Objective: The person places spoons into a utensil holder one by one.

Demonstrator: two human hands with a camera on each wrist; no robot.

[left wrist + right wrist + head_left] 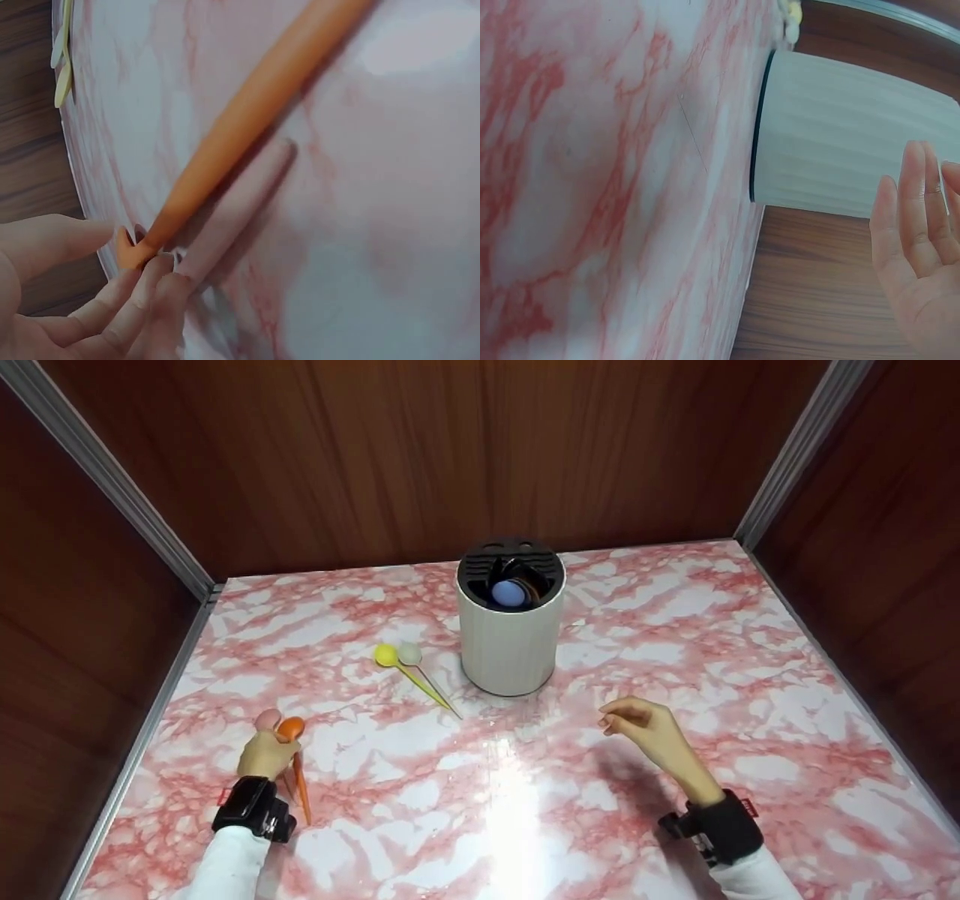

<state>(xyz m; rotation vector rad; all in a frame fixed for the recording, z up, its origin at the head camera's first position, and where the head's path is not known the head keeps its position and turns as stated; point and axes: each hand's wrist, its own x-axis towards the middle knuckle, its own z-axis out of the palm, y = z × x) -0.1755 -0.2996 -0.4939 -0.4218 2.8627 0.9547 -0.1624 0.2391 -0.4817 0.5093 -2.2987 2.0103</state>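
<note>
At the left of the table, my left hand (266, 754) pinches an orange spoon (291, 727) near its bowl. The left wrist view shows the thumb and fingers at the orange spoon's neck, its long handle (247, 112) slanting up and away. A pink spoon (268, 719) lies right beside it, partly hidden under the hand; its handle (240, 206) runs below the orange one. My right hand (645, 727) hovers over the table right of the holder, fingers loosely bent and holding nothing. In the right wrist view, this hand (922, 247) overlaps the white holder.
A white ribbed cylindrical holder (510, 652) with a black slotted top stands at the back centre, a blue spoon (508, 593) and dark items inside. Left of it lie a yellow spoon (386, 655) and a pale grey spoon (410, 653). Brown wood-grain panels (450, 457) wall the table.
</note>
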